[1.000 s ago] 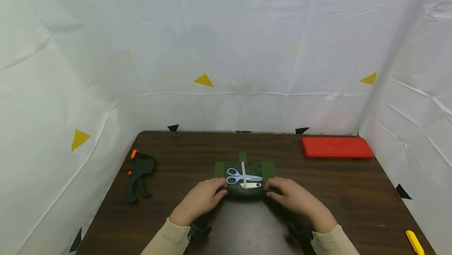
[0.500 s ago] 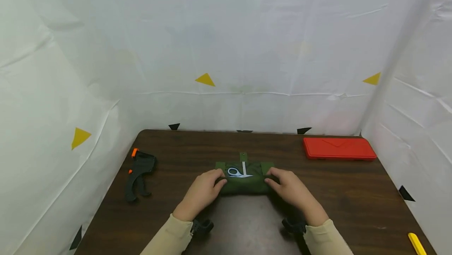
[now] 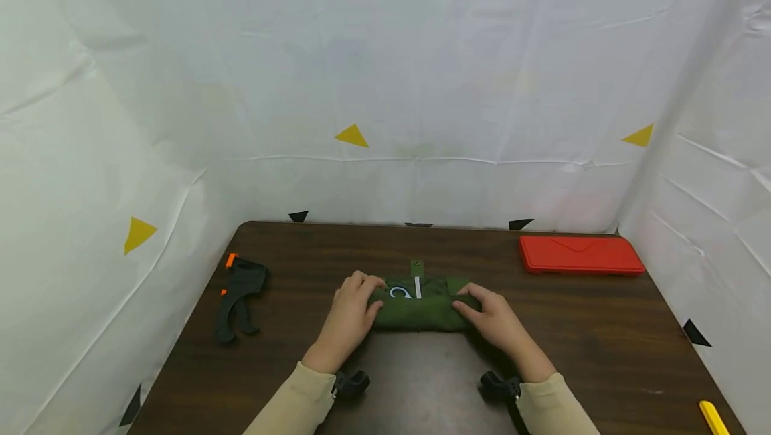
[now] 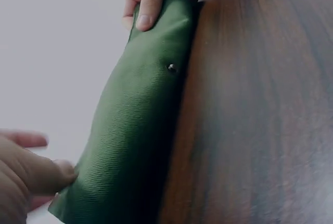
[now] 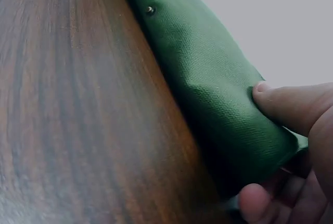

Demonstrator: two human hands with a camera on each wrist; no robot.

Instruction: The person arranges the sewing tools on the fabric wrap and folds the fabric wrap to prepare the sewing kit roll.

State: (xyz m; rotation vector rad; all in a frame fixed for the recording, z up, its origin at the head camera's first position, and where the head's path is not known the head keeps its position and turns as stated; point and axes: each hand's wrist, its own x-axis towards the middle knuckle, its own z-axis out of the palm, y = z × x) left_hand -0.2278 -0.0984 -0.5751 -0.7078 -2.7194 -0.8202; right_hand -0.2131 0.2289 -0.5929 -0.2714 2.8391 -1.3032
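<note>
A green fabric roll-up pouch (image 3: 418,316) lies on the table, its near part folded over toward the far side. Just beyond the fold show a light blue scissors handle ring (image 3: 391,293) and a white elastic strap (image 3: 417,287); the rest of the scissors is covered. At the left end, my left hand (image 3: 349,314) has its thumb against the folded edge and fingers on the far side. My right hand (image 3: 496,318) grips the right end, thumb on top of the cloth (image 5: 223,88) and fingers beneath. A metal snap (image 4: 171,68) shows on the outside.
A black clamp (image 3: 241,298) with orange tips lies at the left of the dark wooden table (image 3: 415,381). At the back right is a red case (image 3: 581,254). A yellow-handled object (image 3: 713,416) sits near the front right corner. White sheeting (image 3: 421,87) stands behind.
The near part of the pouch has been folded up and away, covering the small white-handled tool and most of the scissors. My left hand has shifted forward along the left end.
</note>
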